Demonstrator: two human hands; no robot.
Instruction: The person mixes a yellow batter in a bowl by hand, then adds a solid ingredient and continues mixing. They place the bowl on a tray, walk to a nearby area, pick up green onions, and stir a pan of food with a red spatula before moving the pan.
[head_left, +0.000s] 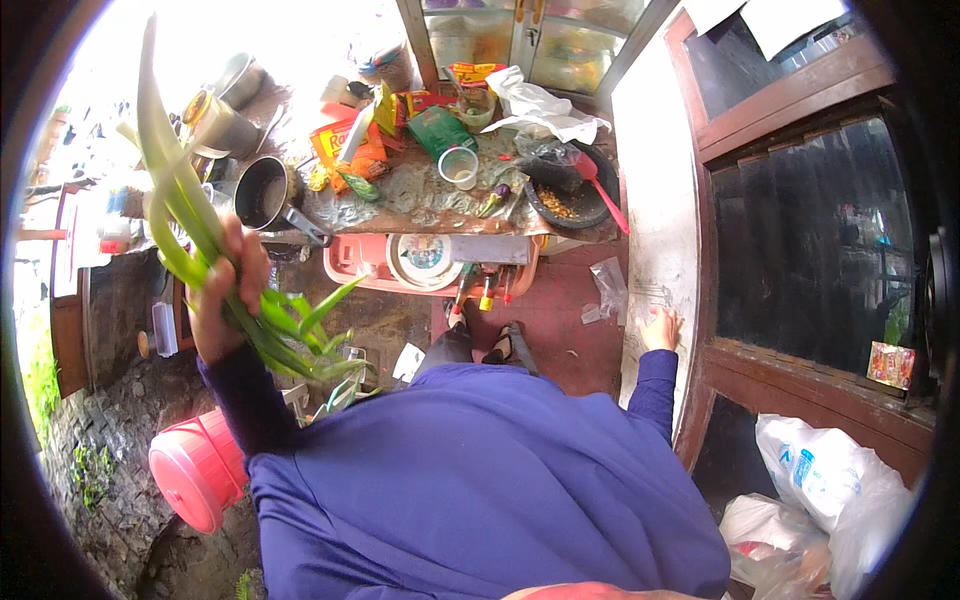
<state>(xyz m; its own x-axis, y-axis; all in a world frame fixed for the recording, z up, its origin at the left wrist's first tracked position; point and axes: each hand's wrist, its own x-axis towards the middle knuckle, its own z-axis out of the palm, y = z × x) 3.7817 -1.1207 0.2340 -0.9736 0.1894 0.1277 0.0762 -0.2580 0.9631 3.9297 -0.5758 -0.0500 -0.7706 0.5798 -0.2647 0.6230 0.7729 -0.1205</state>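
My left hand (236, 281) is raised at the left, its fingers closed round a bunch of green leeks or large spring onions (180, 195). Their pale stalks point up and their green leaves hang down below my wrist. Over at the right, my right hand (660, 328) is held low beside the white wall, with no object seen in it. On the cluttered table ahead lie a small purple eggplant (496, 196), a clear plastic cup (458, 166), a dark saucepan (262, 193) and a stone mortar (574, 214) with brown bits and a pink spatula (596, 187).
Under the table's front edge, a pink tub (360, 262) holds a round white lid (425, 259) and several bottles. A pink lidded bucket (196, 469) stands at lower left. White plastic bags (825, 480) lie at lower right, below a brown-framed dark window (814, 240).
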